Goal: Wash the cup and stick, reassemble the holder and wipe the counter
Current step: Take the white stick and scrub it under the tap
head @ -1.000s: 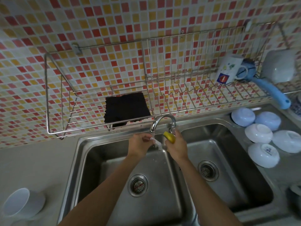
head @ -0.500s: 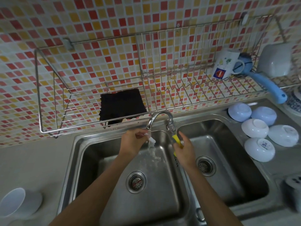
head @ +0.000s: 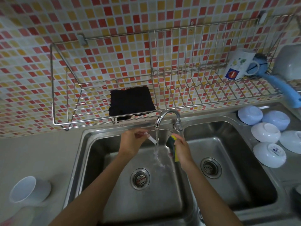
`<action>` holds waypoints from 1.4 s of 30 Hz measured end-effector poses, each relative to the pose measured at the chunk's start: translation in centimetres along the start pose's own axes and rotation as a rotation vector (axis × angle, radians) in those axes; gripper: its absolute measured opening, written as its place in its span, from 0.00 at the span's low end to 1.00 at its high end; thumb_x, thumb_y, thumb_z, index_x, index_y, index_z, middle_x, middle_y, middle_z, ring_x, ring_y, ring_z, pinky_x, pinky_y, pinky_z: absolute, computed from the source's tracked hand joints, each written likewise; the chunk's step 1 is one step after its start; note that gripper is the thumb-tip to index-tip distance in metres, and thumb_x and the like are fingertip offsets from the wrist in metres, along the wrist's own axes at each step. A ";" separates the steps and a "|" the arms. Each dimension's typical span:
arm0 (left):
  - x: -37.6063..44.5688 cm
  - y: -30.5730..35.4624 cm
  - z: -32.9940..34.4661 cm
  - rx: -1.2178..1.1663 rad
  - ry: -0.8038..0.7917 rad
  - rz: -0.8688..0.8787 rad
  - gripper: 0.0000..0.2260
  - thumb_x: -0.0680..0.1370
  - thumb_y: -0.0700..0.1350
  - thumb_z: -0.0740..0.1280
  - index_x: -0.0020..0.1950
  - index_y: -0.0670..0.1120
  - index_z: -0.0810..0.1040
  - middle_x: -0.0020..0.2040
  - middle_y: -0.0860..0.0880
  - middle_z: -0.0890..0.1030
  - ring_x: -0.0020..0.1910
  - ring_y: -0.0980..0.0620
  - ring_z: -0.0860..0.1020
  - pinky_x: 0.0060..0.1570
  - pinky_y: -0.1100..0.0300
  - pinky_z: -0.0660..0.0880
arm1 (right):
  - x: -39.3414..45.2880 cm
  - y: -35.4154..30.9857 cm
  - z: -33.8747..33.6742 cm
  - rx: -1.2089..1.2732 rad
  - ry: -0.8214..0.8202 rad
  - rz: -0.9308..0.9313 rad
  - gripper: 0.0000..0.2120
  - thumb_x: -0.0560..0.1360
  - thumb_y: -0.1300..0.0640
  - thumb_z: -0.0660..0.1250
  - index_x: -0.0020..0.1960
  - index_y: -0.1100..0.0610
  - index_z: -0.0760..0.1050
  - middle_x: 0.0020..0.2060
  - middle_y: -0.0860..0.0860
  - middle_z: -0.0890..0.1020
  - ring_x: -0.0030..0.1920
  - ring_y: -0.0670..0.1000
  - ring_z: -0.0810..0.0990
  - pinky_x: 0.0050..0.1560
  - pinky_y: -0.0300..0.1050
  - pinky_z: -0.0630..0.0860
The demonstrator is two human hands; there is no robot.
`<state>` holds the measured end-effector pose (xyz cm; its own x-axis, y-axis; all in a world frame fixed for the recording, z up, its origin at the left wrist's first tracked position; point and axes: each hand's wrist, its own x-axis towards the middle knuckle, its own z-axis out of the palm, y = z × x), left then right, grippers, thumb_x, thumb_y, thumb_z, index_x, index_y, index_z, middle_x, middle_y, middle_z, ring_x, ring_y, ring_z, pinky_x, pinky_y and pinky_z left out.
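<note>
My left hand grips a small white stick and holds its tip in the water stream running from the faucet over the left sink basin. Just right of the stream, my right hand holds a yellow-and-green sponge above the divider between the basins. A white cup lies tilted on the grey counter at the far left, next to a round white holder part.
A wire dish rack hangs on the tiled wall with a black cloth, a printed mug and a blue brush. Several upturned white bowls sit right of the right basin.
The right hand dropped from the faucet with the sponge and moved slightly right. The left hand has put the stick's tip into the running water.
</note>
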<state>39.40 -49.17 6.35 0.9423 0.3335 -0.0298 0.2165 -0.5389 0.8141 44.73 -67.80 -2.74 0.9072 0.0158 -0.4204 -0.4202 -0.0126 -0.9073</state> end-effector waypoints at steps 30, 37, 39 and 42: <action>-5.3 -8.2 -5.4 0.142 0.107 -0.178 0.09 0.74 0.45 0.74 0.53 0.46 0.85 0.41 0.54 0.82 0.38 0.68 0.76 0.34 0.82 0.67 | 0.5 -2.0 4.9 -0.581 -0.203 -0.284 0.15 0.83 0.53 0.52 0.54 0.59 0.75 0.46 0.53 0.80 0.46 0.53 0.79 0.44 0.46 0.73; -4.9 -8.5 -5.6 0.139 0.095 -0.182 0.10 0.74 0.46 0.74 0.54 0.46 0.85 0.42 0.54 0.82 0.40 0.65 0.77 0.36 0.78 0.68 | 3.2 -3.3 2.3 -0.411 -0.091 -0.119 0.13 0.83 0.53 0.54 0.62 0.60 0.70 0.52 0.53 0.76 0.44 0.51 0.77 0.44 0.50 0.80; -4.9 -8.4 -5.5 0.136 0.095 -0.179 0.10 0.74 0.45 0.74 0.54 0.46 0.85 0.42 0.54 0.82 0.40 0.66 0.77 0.35 0.79 0.69 | 3.8 -3.5 1.7 -0.401 -0.069 -0.103 0.13 0.83 0.54 0.54 0.63 0.59 0.70 0.54 0.54 0.73 0.45 0.51 0.76 0.52 0.55 0.81; -5.0 -8.5 -5.4 0.129 0.094 -0.159 0.10 0.75 0.44 0.73 0.55 0.45 0.84 0.43 0.54 0.82 0.39 0.68 0.76 0.34 0.82 0.69 | 4.2 -3.5 1.3 -0.399 -0.055 -0.116 0.13 0.83 0.53 0.55 0.63 0.59 0.70 0.55 0.54 0.74 0.44 0.52 0.76 0.53 0.59 0.80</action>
<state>31.44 -42.06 2.69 0.8669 0.4898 -0.0925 0.3969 -0.5662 0.7224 50.02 -66.36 -1.31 0.9413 0.0927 -0.3246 -0.2648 -0.3934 -0.8804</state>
